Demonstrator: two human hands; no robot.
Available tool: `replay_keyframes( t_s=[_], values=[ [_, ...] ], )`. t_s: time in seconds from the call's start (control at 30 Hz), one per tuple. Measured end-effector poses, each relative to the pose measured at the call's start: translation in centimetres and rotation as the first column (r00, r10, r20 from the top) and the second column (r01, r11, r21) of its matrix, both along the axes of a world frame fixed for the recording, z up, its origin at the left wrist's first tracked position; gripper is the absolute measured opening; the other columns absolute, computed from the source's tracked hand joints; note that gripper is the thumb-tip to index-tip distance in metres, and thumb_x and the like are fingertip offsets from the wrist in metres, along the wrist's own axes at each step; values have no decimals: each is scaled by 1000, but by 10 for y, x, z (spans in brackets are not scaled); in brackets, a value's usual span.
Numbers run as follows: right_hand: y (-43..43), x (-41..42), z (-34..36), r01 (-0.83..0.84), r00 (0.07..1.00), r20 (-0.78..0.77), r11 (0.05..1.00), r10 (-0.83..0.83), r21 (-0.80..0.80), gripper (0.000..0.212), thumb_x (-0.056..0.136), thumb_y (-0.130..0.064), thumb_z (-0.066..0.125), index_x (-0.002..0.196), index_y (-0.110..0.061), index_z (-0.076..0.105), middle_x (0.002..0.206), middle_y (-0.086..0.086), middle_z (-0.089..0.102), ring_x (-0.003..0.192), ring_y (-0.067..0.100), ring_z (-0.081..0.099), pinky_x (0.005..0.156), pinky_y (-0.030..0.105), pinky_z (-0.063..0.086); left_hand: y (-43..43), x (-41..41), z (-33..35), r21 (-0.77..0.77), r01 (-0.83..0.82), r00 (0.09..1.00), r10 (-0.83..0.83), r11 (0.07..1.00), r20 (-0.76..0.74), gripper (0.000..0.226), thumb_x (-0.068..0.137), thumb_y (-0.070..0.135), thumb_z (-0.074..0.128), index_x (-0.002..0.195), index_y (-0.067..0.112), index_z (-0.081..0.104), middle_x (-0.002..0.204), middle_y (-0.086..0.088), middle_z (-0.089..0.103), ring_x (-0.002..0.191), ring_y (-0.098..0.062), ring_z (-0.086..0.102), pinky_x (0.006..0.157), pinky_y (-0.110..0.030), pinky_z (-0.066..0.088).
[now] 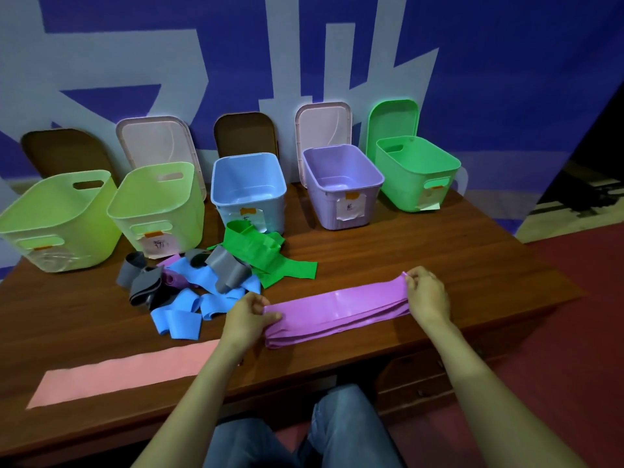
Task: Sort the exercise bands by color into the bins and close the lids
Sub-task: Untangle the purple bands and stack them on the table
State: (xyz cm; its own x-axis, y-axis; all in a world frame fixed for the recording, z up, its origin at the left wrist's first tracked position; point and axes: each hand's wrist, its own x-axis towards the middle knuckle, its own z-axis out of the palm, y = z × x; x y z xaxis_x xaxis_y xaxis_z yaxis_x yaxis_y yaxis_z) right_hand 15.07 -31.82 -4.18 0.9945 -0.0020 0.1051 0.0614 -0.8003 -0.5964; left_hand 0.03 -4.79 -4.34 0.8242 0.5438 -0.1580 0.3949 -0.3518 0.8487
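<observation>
A purple band (337,310), folded in layers, lies stretched flat across the wooden table (422,265). My left hand (250,314) pinches its left end and my right hand (427,295) pinches its right end. Behind my left hand is a heap of blue bands (189,309), grey bands (148,282) and a green band (266,251). A pink band (125,373) lies flat near the front left edge. Five open bins stand along the back: two lime (57,214) (158,204), one blue (250,190), one purple (341,184), one green (415,170).
The lids lean upright against the blue wall behind the bins: brown (64,150), pink (155,140), brown (246,133), pink (324,126), green (391,123). Paper labels are taped on the bin fronts. My knees show below the table's front edge.
</observation>
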Motion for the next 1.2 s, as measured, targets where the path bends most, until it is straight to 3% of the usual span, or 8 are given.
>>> replay_keyframes(
  t_s=[0.27, 0.53, 0.63, 0.8, 0.97, 1.1, 1.2],
  values=[
    [-2, -2, -18, -9, 1000, -20, 1000, 9, -19, 20, 96, -21, 46, 103, -9, 60, 110, 14, 60, 99, 37, 57, 76, 38, 44, -5, 4, -7, 153, 34, 996, -21, 988, -86, 30, 74, 18, 78, 92, 13, 55, 72, 1, 50, 66, -13, 45, 54, -23, 34],
    [-3, -8, -34, -16, 999, 36, 1000, 17, -22, 20, 96, -16, 44, 109, -9, 58, 112, 14, 57, 102, 36, 54, 77, 40, 45, -8, 0, -13, 109, 14, 996, -4, 994, -92, 29, 72, 16, 80, 89, 13, 57, 72, 2, 52, 64, -11, 46, 55, -23, 36],
    [-2, -8, -36, 16, 998, 63, 999, -19, 40, 20, 96, -14, 44, 110, -8, 58, 111, 15, 58, 102, 36, 55, 75, 37, 43, -6, 1, -13, -44, -32, 997, 29, 999, -68, 29, 71, 12, 80, 88, 14, 58, 78, -1, 54, 71, -16, 50, 59, -25, 41],
    [-2, -9, -40, 31, 994, 100, 988, -46, 152, 19, 94, -11, 45, 107, -8, 58, 109, 15, 60, 100, 36, 55, 77, 39, 43, -1, -2, 0, -361, -96, 992, 118, 928, 40, 31, 73, -6, 73, 97, 10, 59, 100, -11, 61, 93, -27, 60, 76, -38, 55],
    [1, -12, -37, 13, 977, 200, 966, -67, 258, 19, 95, -9, 45, 108, -6, 59, 109, 12, 61, 101, 31, 55, 81, 37, 43, 0, -4, 7, -528, -70, 984, 145, 846, 102, 42, 69, -20, 65, 96, 11, 59, 101, -10, 61, 96, -26, 59, 73, -37, 56],
    [-1, -11, -47, 16, 985, 165, 979, -50, 203, 18, 93, -6, 46, 106, -5, 59, 106, 14, 62, 103, 32, 52, 84, 39, 41, -7, -8, -1, -515, -121, 991, 137, 848, -8, 49, 67, -30, 54, 92, 11, 57, 98, -10, 58, 90, -24, 58, 59, -28, 54],
    [-1, -12, -52, 21, 989, 144, 992, -38, 121, 17, 93, -7, 48, 104, -7, 60, 105, 13, 61, 103, 32, 49, 86, 43, 40, -12, -8, -8, -420, -146, 989, 138, 896, -48, 49, 65, -28, 59, 91, 14, 58, 100, -8, 57, 89, -24, 56, 65, -33, 53]
  ],
)
